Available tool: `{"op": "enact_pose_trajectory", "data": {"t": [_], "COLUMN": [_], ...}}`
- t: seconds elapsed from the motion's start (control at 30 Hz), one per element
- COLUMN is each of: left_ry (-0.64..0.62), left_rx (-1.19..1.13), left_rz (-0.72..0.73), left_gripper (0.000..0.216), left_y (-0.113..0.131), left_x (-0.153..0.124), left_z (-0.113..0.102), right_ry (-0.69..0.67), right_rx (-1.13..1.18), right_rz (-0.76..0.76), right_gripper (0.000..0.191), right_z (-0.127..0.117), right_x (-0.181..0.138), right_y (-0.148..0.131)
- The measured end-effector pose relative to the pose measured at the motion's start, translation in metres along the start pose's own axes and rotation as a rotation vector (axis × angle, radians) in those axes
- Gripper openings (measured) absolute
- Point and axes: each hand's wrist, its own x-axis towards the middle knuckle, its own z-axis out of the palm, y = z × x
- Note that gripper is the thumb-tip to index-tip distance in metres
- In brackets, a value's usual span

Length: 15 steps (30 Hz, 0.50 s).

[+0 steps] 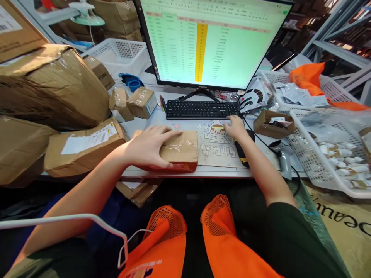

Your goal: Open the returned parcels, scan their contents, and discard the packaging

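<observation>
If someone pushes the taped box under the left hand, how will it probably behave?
The box probably keeps its shape, since its edges look fairly straight. It likely slides rather than tips, lying low on the desk.

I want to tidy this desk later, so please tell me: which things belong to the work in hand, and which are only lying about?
Apparently in the work:
- cardboard box, under the left hand
- keyboard, with the right hand at it
- lit monitor

Apparently lying about:
- orange cloth
- blue plastic object
- small open box
</observation>
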Motion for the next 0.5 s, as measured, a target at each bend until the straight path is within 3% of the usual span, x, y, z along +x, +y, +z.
{"op": "enact_pose_trajectory", "data": {"t": [0.13, 0.23, 0.3, 0.4, 0.5], "left_ry": [0.09, 0.16, 0.14, 0.053, 0.11], "left_rx": [-0.031, -0.056, -0.071, -0.073, -0.016], "left_rz": [0.038, 0.045, 0.073, 0.162, 0.147], "left_gripper": [0.116, 0.114, 0.112, 0.093, 0.076], "left_y": [-0.006, -0.021, -0.028, -0.02, 0.018], "left_x": [-0.009, -0.015, -0.018, -0.027, -0.039], "left_z": [0.009, 0.011, 0.007, 0.003, 0.017], "right_ry": [-0.092, -0.078, -0.079, -0.055, -0.034], "right_rx": [-0.192, -0.237, -0.237, -0.221, -0.224], "right_rz": [0.055, 0.074, 0.075, 0.062, 0.063], "right_gripper": [0.061, 0.059, 0.061, 0.061, 0.062], "right_z": [0.021, 0.025, 0.023, 0.009, -0.01], "right_x": [0.051, 0.062, 0.062, 0.042, -0.017], "right_y": [-0.022, -0.026, -0.029, -0.03, -0.016]}}
